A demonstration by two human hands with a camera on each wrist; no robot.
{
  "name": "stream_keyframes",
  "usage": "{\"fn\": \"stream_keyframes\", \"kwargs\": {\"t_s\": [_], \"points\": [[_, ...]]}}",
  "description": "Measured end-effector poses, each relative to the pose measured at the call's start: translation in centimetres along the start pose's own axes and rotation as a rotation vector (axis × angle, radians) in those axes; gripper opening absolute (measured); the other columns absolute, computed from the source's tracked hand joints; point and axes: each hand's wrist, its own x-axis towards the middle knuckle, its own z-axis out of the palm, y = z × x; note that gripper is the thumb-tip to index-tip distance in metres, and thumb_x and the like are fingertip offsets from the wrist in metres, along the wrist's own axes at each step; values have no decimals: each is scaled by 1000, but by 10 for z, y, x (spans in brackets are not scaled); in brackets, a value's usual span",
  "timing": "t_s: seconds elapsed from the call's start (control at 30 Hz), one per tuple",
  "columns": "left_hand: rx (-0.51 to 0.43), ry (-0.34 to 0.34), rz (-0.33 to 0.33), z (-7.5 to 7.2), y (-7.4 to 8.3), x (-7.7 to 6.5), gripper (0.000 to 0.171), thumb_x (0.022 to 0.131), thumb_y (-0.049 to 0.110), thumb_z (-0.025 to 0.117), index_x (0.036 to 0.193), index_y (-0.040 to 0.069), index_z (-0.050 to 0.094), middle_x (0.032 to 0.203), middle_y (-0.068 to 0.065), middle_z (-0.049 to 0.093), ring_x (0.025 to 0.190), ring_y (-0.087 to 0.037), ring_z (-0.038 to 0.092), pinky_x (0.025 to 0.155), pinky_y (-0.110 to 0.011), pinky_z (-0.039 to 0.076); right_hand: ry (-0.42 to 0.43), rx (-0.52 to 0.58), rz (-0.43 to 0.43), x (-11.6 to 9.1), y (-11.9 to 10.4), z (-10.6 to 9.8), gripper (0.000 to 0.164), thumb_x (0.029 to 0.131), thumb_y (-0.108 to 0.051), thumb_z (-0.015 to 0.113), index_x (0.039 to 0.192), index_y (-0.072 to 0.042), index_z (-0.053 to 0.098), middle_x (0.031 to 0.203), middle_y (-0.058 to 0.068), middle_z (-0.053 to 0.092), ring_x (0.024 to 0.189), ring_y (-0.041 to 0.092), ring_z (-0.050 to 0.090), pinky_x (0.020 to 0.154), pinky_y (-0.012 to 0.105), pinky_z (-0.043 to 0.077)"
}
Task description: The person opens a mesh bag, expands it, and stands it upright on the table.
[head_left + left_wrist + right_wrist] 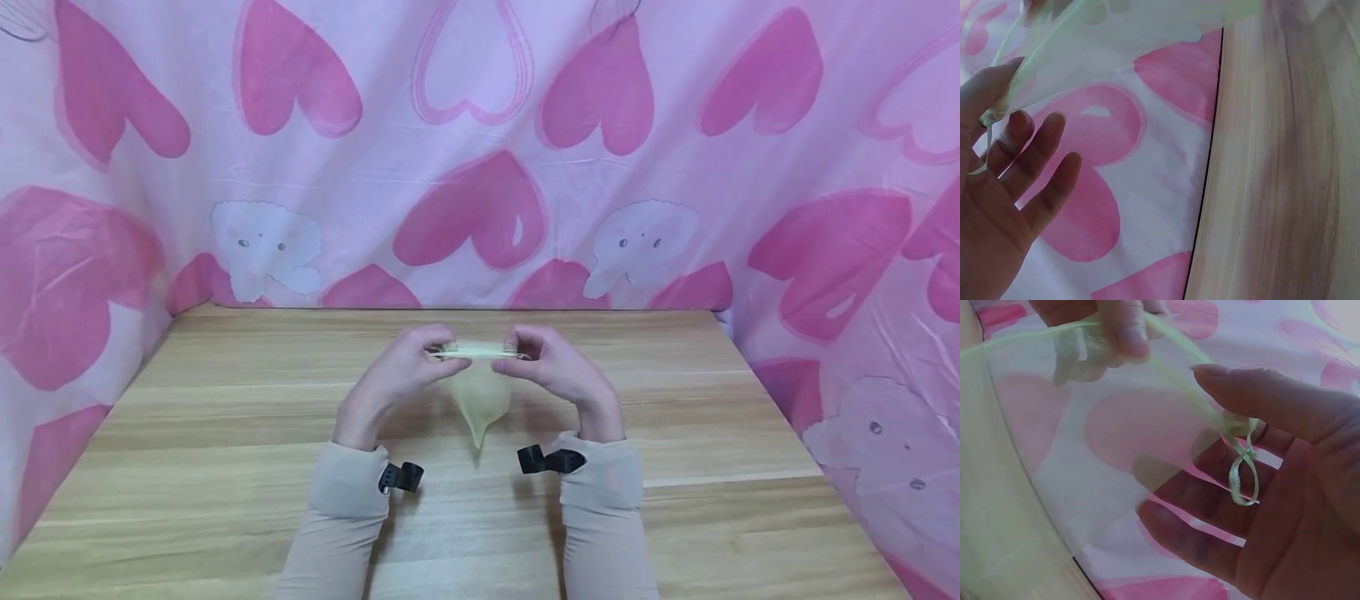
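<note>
Pink heart-patterned cloth (471,212) backs a wooden table (217,467), over which my left hand (399,367) and right hand (559,367) pinch opposite corners of a pale mesh bag (481,394), spread left-to-right between them, tapering toward the near side.

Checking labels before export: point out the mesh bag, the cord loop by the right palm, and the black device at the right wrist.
Mesh bag (482,396): head view, middle of its hanging body.
Cord loop (1234,482): right wrist view, strand along its side.
Black device (564,461): head view, its flat strap-like section.
</note>
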Motion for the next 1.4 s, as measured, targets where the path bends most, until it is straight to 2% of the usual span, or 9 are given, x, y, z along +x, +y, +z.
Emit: {"fn": "stream_keyframes", "kwargs": {"t_s": [0.3,0.43,0.57,0.77,0.87,0.97,1.1,1.23,1.4], "points": [[35,9,0,-4,-3,0,11,88,22,74,87,18,64,80,3,57,75,-15,52,66,-33,47,9,-30,-8,3,5,2,18,90,-15,72,79,-7,60,73,7,53,67,17,47,64,27,39],[29,-10,26,-3,0,0,12,91,14,71,102,16,69,98,4,65,87,-18,60,76,-35,52,22,-17,-18,5,4,4,26,100,-23,58,82,-6,68,79,9,62,75,23,55,70,34,45],[42,-26,77,2,4,3,14,92,7,67,104,14,70,105,5,66,96,-16,59,83,-35,51,76,2,-8,8,2,9,36,105,-26,48,84,-5,69,81,7,62,78,22,55,69,34,45],[22,-16,86,9,5,5,14,91,12,66,104,16,70,104,7,64,97,-13,57,83,-37,51,105,-68,-19,13,2,15,6,94,-5,62,93,0,65,81,9,62,72,17,54,64,27,44],[26,-18,48,12,6,4,12,92,25,68,103,20,69,104,9,63,95,-14,58,83,-39,51,109,-85,-18,14,3,16,9,89,4,63,98,6,60,77,11,58,67,19,53,59,25,42],[82,-2,34,15,7,6,22,94,42,63,100,22,69,102,11,63,94,-12,58,81,-37,51,134,-88,-9,14,3,15,13,90,8,61,102,8,57,77,13,57,65,20,51,55,24,41],[192,112,41,21,10,10,42,98,51,51,89,17,73,88,9,62,82,-9,58,71,-32,51,183,-119,-8,14,2,14,13,91,3,63,104,3,59,79,11,57,64,18,51,55,24,42],[287,198,18,28,15,12,30,96,35,59,79,16,75,78,8,61,70,-9,56,65,-29,47,240,-140,-28,14,3,13,9,91,2,64,97,-3,59,79,9,57,64,19,52,55,26,44],[386,121,-31,31,21,13,12,83,16,65,90,17,75,87,9,64,76,-7,57,69,-28,48,297,-172,-13,13,5,11,11,91,2,63,93,-7,57,79,6,55,66,18,53,56,27,45]]}}
